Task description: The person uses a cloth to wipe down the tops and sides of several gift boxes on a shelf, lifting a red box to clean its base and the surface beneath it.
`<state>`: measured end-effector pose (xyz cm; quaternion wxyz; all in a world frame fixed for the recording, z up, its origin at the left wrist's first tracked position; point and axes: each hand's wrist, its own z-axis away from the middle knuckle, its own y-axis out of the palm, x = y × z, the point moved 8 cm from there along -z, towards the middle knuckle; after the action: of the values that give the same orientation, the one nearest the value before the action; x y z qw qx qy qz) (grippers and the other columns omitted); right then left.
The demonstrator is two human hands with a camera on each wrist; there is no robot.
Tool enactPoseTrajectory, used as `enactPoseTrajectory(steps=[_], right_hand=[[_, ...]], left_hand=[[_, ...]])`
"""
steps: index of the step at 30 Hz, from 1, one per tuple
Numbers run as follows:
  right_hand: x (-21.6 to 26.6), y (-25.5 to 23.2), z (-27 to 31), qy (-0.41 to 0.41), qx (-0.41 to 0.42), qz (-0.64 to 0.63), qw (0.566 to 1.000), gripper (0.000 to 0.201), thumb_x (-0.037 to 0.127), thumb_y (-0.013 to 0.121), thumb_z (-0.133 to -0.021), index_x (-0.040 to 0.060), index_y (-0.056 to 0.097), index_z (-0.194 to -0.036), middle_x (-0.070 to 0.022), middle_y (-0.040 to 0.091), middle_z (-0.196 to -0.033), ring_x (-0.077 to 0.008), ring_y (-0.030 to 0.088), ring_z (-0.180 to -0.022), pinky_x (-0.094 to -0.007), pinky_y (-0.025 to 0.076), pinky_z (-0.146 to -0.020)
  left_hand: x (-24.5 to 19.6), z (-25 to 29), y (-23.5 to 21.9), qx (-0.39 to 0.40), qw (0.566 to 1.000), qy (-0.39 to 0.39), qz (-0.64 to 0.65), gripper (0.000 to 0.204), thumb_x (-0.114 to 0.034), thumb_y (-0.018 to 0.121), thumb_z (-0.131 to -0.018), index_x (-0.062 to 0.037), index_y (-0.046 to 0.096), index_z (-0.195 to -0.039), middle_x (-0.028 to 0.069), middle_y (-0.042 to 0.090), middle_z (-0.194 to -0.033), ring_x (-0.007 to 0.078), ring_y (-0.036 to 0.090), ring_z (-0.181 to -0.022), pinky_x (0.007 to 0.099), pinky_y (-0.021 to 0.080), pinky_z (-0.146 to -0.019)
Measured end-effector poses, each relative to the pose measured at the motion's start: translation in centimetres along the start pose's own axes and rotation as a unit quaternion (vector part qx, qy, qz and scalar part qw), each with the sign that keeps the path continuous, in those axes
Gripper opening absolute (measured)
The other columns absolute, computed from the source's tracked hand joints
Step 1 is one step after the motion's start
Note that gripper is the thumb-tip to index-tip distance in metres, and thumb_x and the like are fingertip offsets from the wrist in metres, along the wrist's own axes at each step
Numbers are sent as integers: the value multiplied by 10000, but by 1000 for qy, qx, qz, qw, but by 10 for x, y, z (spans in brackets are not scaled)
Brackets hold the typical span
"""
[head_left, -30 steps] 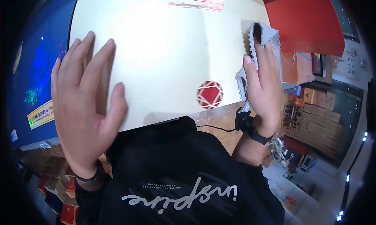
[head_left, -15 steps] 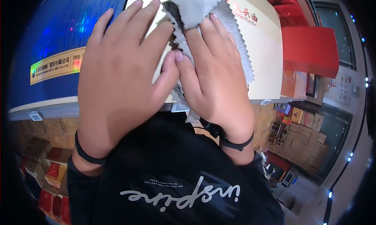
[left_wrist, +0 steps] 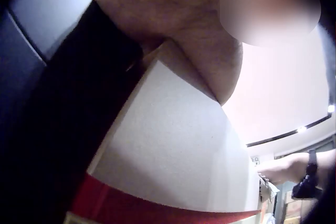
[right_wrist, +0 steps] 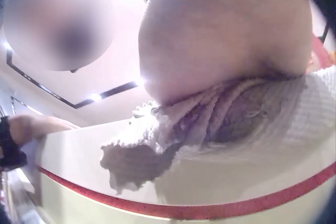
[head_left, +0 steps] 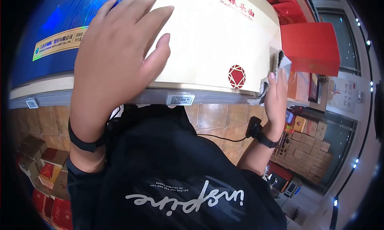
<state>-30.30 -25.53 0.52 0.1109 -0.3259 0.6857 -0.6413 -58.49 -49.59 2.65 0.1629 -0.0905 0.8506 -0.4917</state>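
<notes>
A large cream box with red lettering and a red gem emblem lies before me. My left hand rests over its left edge, fingers extended and thumb apart, with a blue box just beside. At the opposite edge, my right hand presses a grey cloth against the cream box, its fingers straight. Bunched folds of the cloth show under the palm in the right wrist view. The left wrist view has the cream box's pale side below the hand.
Along the shelf's front edge runs a clear strip with a price tag. A red box stands right of the cream one. Stacked cartons are on the floor at right, more boxes at lower left. A cable trails from the right wrist camera.
My right hand came leftward with the cloth to meet the left hand mid-box, then swept back to the right edge. My left hand shifted slightly left over the last half second.
</notes>
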Motion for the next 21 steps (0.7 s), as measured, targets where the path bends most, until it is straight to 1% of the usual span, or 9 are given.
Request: enactPoseTrajectory(steps=[4, 7, 8, 11, 13, 14, 15, 17, 21], right_hand=[[-6, -4, 8, 6, -1, 26, 1000, 577, 361, 415, -1145, -90, 520, -1490, -363, 399, -1616, -495, 345, -1536, -505, 248, -1276], [12, -5, 9, -6, 13, 65, 998, 532, 332, 421, -1141, -79, 533, -1461, -391, 436, -1561, -529, 382, -1487, -538, 284, -1249], [17, -5, 11, -30, 5, 64, 997, 531, 331, 424, -1140, -75, 534, -1464, -393, 445, -1552, -533, 389, -1480, -541, 285, -1249], [37, -2, 21, -89, -7, 74, 993, 525, 320, 434, -1134, -72, 537, -1469, -402, 480, -1517, -550, 419, -1451, -556, 295, -1241], [53, -1, 23, -117, -3, 62, 991, 522, 316, 447, -1126, -71, 545, -1463, -397, 488, -1512, -549, 418, -1454, -563, 297, -1239], [65, 1, 24, -133, -1, 57, 989, 520, 314, 454, -1123, -71, 549, -1459, -394, 492, -1510, -549, 418, -1455, -566, 299, -1238], [95, 9, 33, -175, 2, 73, 982, 513, 304, 471, -1109, -66, 560, -1453, -383, 515, -1488, -541, 429, -1452, -572, 307, -1233], [135, 20, 42, -222, 4, 77, 972, 467, 284, 529, -1071, -43, 605, -1396, -337, 546, -1442, -512, 449, -1444, -579, 320, -1222], [212, 35, 57, -300, 36, 23, 953, 437, 286, 646, -1000, -10, 642, -1321, -270, 541, -1416, -483, 442, -1448, -597, 327, -1210]], left_hand=[[0, 2, 1, -5, 1000, 4, 3, 402, -242, 619, -970, -117, 708, -1341, 143, 623, -1497, 360, 559, -1396, 518, 358, -1223], [1, 1, 0, 3, 1000, 14, 24, 373, -207, 627, -977, -101, 714, -1324, 152, 631, -1486, 366, 567, -1391, 503, 375, -1214], [2, 1, 0, 8, 999, 19, 33, 360, -190, 630, -981, -93, 717, -1317, 156, 635, -1481, 368, 573, -1388, 496, 384, -1209], [16, 1, -4, 62, 981, 11, 186, 309, -130, 630, -998, -66, 729, -1283, 165, 645, -1470, 374, 595, -1371, 469, 419, -1185], [19, 1, -7, 60, 977, 4, 204, 279, -107, 627, -1007, -50, 736, -1257, 169, 647, -1467, 375, 607, -1361, 457, 435, -1172], [24, 2, -9, 58, 975, 0, 214, 265, -96, 625, -1011, -43, 740, -1244, 171, 648, -1466, 375, 613, -1355, 451, 442, -1165], [40, 1, -13, 37, 988, 19, 150, 303, -104, 591, -1031, -49, 713, -1303, 159, 643, -1473, 370, 584, -1387, 454, 421, -1184], [46, 6, -13, -8, 998, 20, 64, 343, -92, 560, -1036, -52, 685, -1353, 155, 636, -1481, 365, 562, -1409, 456, 409, -1192], [47, 7, -13, -33, 998, 48, 19, 414, -58, 511, -1030, -54, 640, -1424, 149, 616, -1503, 375, 535, -1425, 461, 400, -1195]])
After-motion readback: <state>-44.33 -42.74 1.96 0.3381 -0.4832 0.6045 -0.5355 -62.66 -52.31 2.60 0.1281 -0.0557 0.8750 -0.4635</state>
